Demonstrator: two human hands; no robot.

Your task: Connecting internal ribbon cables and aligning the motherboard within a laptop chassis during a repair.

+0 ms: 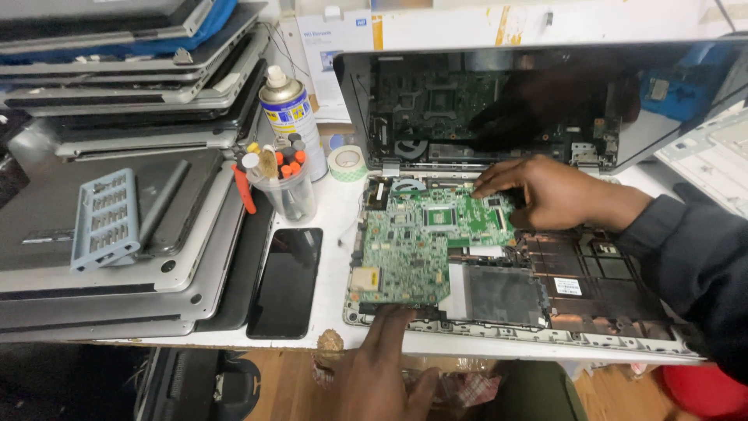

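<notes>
An opened laptop base [600, 312] lies on the white table with its green motherboard [413, 249] exposed on the left half. My right hand [545, 195] rests on the board's far right corner, fingertips pressing near a connector by the hinge. My left hand [382, 366] reaches up from below and touches the board's near edge with its fingertips. The laptop's dark screen [499, 101] stands open behind and mirrors the board and my hand. Neither hand holds a tool.
Several closed laptops [117, 257] are stacked at the left, with a light blue bit holder [105, 218] on top. A black phone [287, 281], a clear cup of tools [284, 183], a spray can [288, 113] and a tape roll [347, 162] stand beside the laptop base.
</notes>
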